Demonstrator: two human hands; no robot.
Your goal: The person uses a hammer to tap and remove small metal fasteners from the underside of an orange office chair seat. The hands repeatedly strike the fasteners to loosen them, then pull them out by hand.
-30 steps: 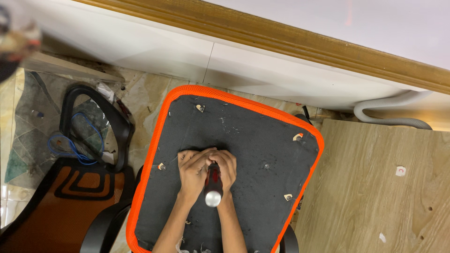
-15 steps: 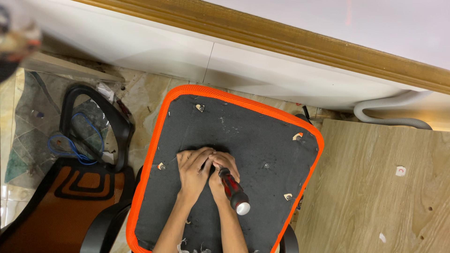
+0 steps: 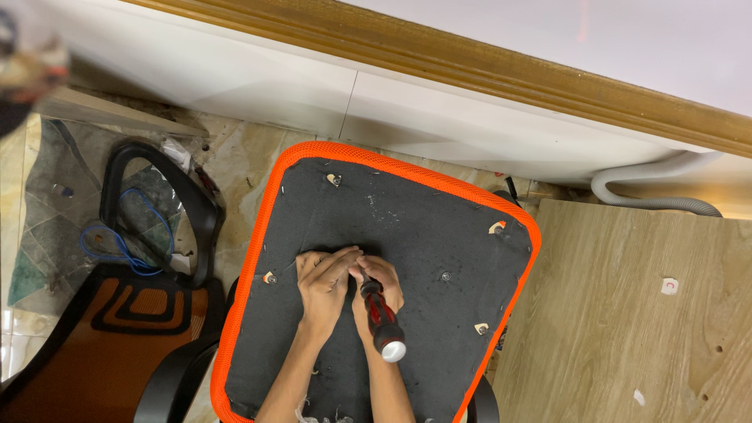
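Screwdriver on upturned seat panel: both our hands at the tip end

We log a red-and-black screwdriver (image 3: 381, 317) grasped in our right hand (image 3: 378, 291), long axis running from its pale butt cap at about 5 o'clock up to its tip at about 11 o'clock; the tip itself is hidden under our fingers. Our left hand (image 3: 327, 283) lies just beside and touching the right at 9 o'clock, fingers curled over the tip area; whether it pinches anything we cannot tell. Both rest near the centre of the dark seat panel (image 3: 407, 219) with its orange mesh rim. Of the panel's small fittings, one screw (image 3: 445, 276) sits at 3 o'clock of our hands, nearer the right; another screw (image 3: 270, 278) sits at 9 o'clock, nearer the left. A chair backrest (image 3: 102, 345) lies on the floor at far 9 o'clock.
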